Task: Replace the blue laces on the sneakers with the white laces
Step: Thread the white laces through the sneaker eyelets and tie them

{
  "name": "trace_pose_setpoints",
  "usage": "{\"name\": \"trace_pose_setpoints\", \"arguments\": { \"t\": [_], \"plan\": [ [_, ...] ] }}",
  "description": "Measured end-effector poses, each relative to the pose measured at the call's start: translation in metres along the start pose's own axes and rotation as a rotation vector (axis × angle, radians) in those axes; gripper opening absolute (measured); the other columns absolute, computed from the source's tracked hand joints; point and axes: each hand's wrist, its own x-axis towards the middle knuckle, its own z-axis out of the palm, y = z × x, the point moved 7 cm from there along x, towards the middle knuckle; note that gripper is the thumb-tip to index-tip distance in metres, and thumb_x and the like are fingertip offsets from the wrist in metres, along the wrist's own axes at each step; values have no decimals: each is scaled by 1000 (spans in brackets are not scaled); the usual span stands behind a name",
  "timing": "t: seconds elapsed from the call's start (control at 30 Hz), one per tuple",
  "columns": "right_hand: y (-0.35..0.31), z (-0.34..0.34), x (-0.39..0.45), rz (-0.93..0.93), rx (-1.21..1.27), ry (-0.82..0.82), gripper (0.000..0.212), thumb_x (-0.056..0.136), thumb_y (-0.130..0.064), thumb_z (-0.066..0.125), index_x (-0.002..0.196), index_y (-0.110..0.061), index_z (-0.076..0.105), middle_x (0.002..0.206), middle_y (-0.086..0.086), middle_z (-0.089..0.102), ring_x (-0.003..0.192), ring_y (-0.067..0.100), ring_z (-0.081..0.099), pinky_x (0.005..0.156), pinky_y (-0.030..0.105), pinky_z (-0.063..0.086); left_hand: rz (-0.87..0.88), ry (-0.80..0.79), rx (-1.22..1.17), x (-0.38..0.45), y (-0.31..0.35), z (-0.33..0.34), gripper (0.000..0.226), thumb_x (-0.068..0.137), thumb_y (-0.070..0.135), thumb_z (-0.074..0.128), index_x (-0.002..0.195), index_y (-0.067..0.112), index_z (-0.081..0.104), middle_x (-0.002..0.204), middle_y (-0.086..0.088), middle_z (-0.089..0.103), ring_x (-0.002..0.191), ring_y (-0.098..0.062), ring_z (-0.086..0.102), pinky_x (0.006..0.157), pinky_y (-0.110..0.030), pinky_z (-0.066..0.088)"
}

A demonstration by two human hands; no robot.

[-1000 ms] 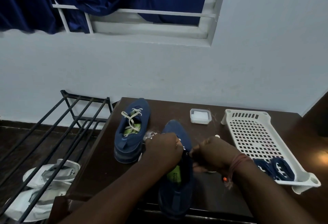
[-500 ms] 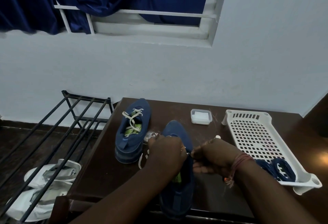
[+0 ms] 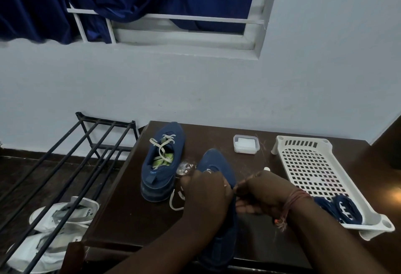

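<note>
Two blue sneakers stand on the dark table (image 3: pixel 130 213). The left sneaker (image 3: pixel 161 163) carries a white lace through its eyelets. Over the lace area of the near sneaker (image 3: pixel 217 163) both my hands work close together. My left hand (image 3: pixel 206 195) is curled over the shoe's tongue, and a white lace end (image 3: pixel 174 201) loops out beside it. My right hand (image 3: pixel 258 193) pinches something thin at the shoe's right edge; what it is stays hidden. The blue laces (image 3: pixel 338 208) lie bundled in the white tray (image 3: pixel 308 165).
A small clear lidded box (image 3: pixel 246 143) sits at the back of the table. A black metal rack (image 3: pixel 71 165) stands to the left, with white shoes (image 3: pixel 60 215) on the floor under it. A small shiny object (image 3: pixel 184 168) lies between the sneakers.
Both hands have shifted slightly over the near sneaker, and the green insole is now covered by my left hand. The left sneaker and tray have not moved.
</note>
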Motion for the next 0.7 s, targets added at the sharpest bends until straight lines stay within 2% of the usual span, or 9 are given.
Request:
{"name": "trace_pose_setpoints", "arguments": {
  "t": [0.1,0.13,0.2,0.27,0.37,0.43,0.57,0.63,0.7],
  "plan": [
    [0,-1,1,-5,-9,10,6,90,3,61,92,6,66,68,19,67,58,28,69,63,40,60,40,74,58,0,3,-2,18,80,38,63,67,26,65,71,10,63,80,-18,58,70,-36,24],
    [0,-1,1,-4,-10,6,7,91,2,61,93,6,66,68,19,67,59,28,69,63,39,60,53,83,67,0,3,-1,19,81,39,62,67,26,65,72,10,63,81,-18,57,70,-36,23],
    [1,0,2,3,0,-17,14,95,-2,57,100,8,65,74,21,69,60,28,70,63,39,59,23,41,16,-1,-2,4,24,91,41,50,81,27,68,88,12,64,98,-16,52,75,-38,20],
    [2,1,2,9,14,-33,18,98,-5,52,104,7,64,79,22,68,60,27,68,61,36,59,-13,13,-73,0,-6,2,24,91,46,50,91,33,70,99,14,61,106,-15,45,77,-37,19],
    [2,4,0,2,8,-52,16,99,-5,49,94,-3,63,72,14,60,55,21,59,53,30,53,-92,-28,-113,2,-12,0,22,86,52,57,94,39,74,106,15,59,111,-17,43,80,-36,28],
    [3,6,0,9,48,-79,19,99,-5,48,85,-7,61,65,9,55,53,18,52,51,26,46,-156,-96,-158,5,-17,1,24,87,50,58,94,35,75,108,13,61,113,-19,47,88,-39,34],
    [8,12,2,64,36,-76,27,102,-5,39,80,-10,56,61,6,51,49,14,47,48,24,39,-191,-275,-372,10,-20,7,21,86,42,62,80,27,75,92,6,71,100,-19,63,91,-36,46],
    [-2,8,-1,43,120,-18,33,98,1,31,76,-6,53,60,9,50,46,16,50,40,21,40,-249,-308,-563,13,-26,4,15,80,39,58,74,40,72,86,9,72,94,-19,67,90,-41,53],
    [-25,-9,-5,-107,100,144,28,96,6,32,84,3,57,73,17,58,68,31,66,45,25,51,-313,-249,-623,21,-38,-9,25,75,32,49,76,45,70,93,13,72,98,-18,66,93,-44,52]
  ]
}}
